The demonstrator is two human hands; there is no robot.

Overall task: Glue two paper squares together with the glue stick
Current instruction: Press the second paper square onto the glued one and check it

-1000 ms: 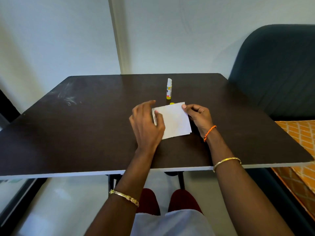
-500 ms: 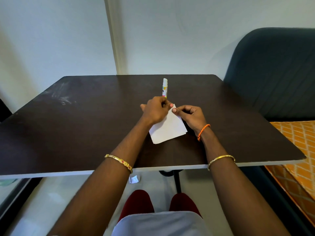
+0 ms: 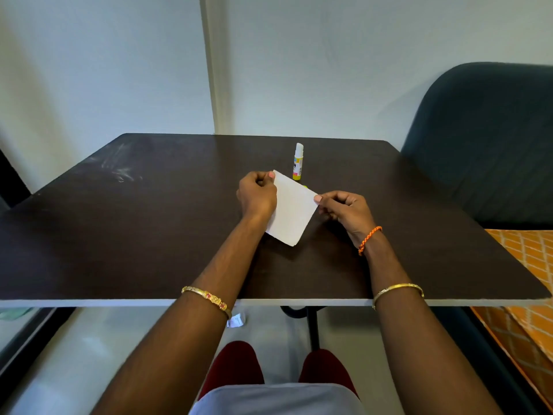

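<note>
Dark brown laminate table (image 3: 149, 235) with a pale front edge fills the view, set against a plain whitish wall. At its middle, the left hand (image 3: 257, 196) pinches the far left corner of a white paper square (image 3: 293, 211), thumb and forefinger pressed together on the sheet. The right hand (image 3: 344, 211) clamps the right corner the same way, its other fingers curled in. Between the two grips the paper is tilted, its near corner pointing toward the person; whether one sheet or two lie there cannot be told. Just beyond the fingertips a small white and yellow glue stick (image 3: 298, 161) stands upright, apart from the paper. On the right wrist sits an orange braided band (image 3: 369, 239); farther back, gold bangles circle both forearms. Right of the hands rises a dark teal padded chair (image 3: 484, 139).
</note>
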